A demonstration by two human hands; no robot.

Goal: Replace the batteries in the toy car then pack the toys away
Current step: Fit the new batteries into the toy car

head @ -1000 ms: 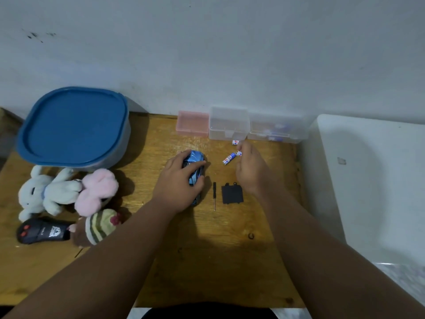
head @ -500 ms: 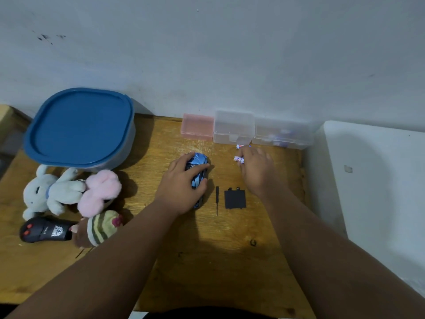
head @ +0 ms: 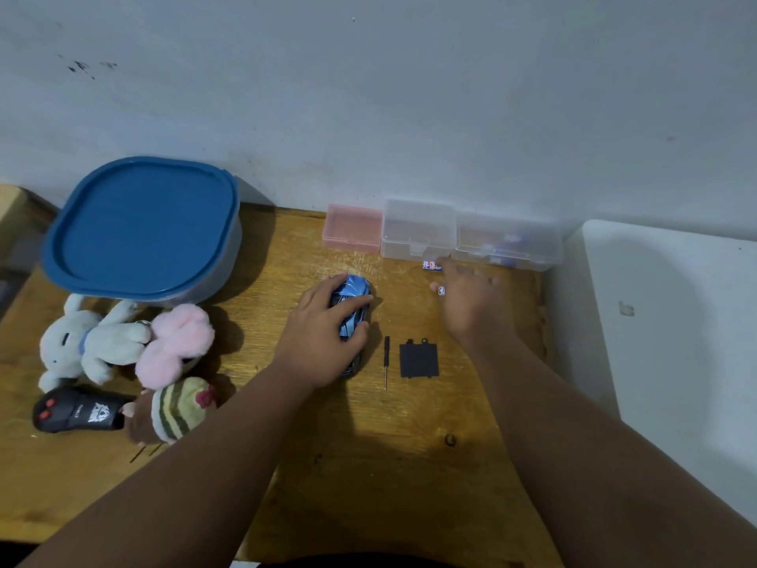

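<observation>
Blue toy car (head: 353,309) lies on the wooden bench (head: 368,444) under the left hand (head: 323,342), whose fingers clamp over its body. Just right of that hand lie a thin black screwdriver (head: 386,362) and a flat black battery cover (head: 419,359). The right hand (head: 471,305) pinches a small battery (head: 441,290) at its fingertips; another small battery (head: 432,266) lies just beyond them.

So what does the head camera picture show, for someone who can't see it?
Left hand rests on a blue toy car on a wooden table; right hand holds a battery. Beside the car lie a screwdriver and black cover.
</observation>
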